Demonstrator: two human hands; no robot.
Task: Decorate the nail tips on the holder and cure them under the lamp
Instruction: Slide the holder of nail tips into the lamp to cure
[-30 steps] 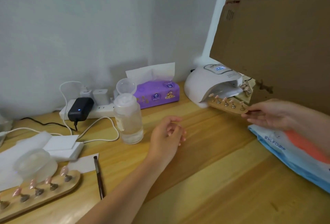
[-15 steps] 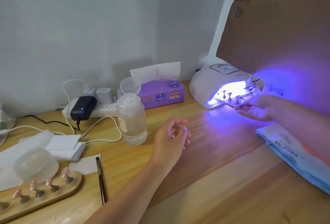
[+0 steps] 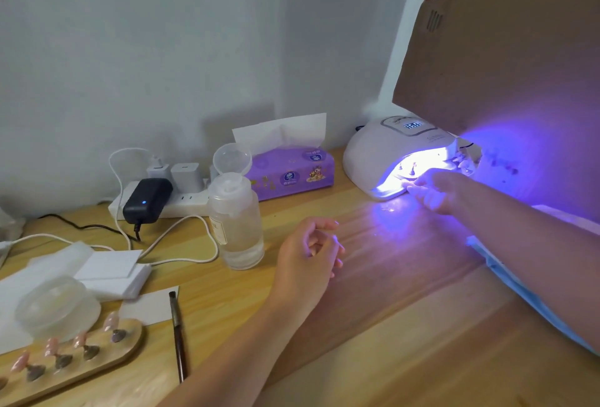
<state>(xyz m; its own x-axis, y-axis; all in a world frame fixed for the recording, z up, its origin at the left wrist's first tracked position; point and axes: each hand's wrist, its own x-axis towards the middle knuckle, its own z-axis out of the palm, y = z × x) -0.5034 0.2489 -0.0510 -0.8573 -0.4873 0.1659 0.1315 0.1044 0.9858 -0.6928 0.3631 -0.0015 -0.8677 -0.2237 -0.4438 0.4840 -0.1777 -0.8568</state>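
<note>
1. The white dome-shaped curing lamp (image 3: 386,150) glows violet at the back of the pale wooden table (image 3: 389,325), its display lit.
2. The right hand (image 3: 438,190) reaches to the lamp's mouth, fingers extended; glare hides whether they hold anything.
3. Small nail stands show inside the lit opening, washed out by the light.
4. The left hand (image 3: 311,254) hovers near mid-table, fingers loosely curled, holding nothing.
5. A second oval wooden holder with pink nail tips (image 3: 74,364) lies at the near left, beside a thin dark brush (image 3: 177,335).
6. A clear plastic bottle (image 3: 237,221) stands before a purple tissue box (image 3: 289,169).
</note>
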